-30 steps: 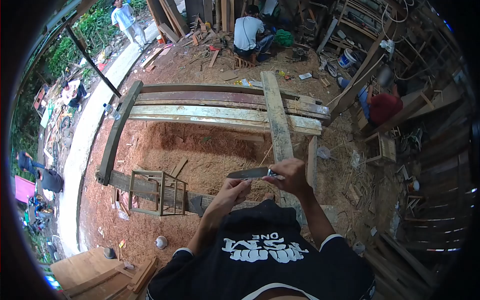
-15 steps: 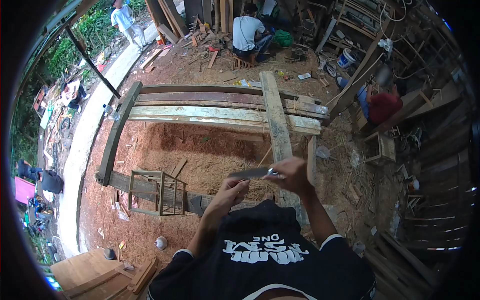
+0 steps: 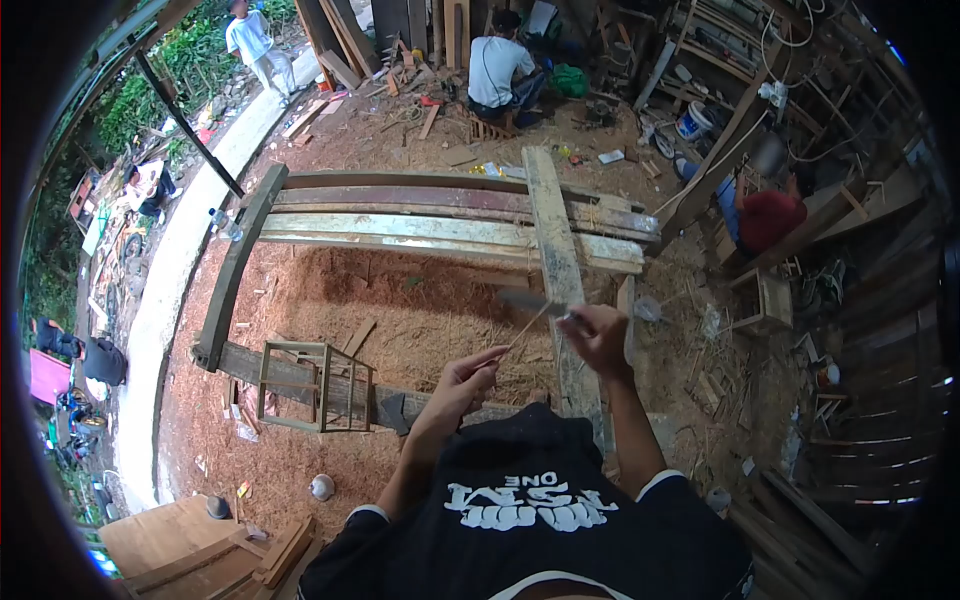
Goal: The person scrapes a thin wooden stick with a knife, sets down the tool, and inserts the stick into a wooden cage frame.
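In the head view my left hand (image 3: pixel 468 384) is closed on a thin wooden stick (image 3: pixel 527 325), pinched between thumb and fingers and slanting up to the right. My right hand (image 3: pixel 597 335) grips a knife (image 3: pixel 526 301) by its handle. The blade points left and is slightly blurred; it lies by the stick's far end, and I cannot tell if they touch. Behind the right hand runs a worn plank (image 3: pixel 556 235), laid across several long boards (image 3: pixel 400 228).
A small wooden frame (image 3: pixel 318 385) stands at the left on a thick beam (image 3: pixel 232 368). Sawdust covers the ground (image 3: pixel 340 300). One person (image 3: pixel 495 72) crouches at the back, another (image 3: pixel 768 222) sits at the right. A bottle (image 3: pixel 225 224) is near the left post.
My right hand has moved slightly right, and the knife has swung up and away from my left hand. The stick now shows between the hands.
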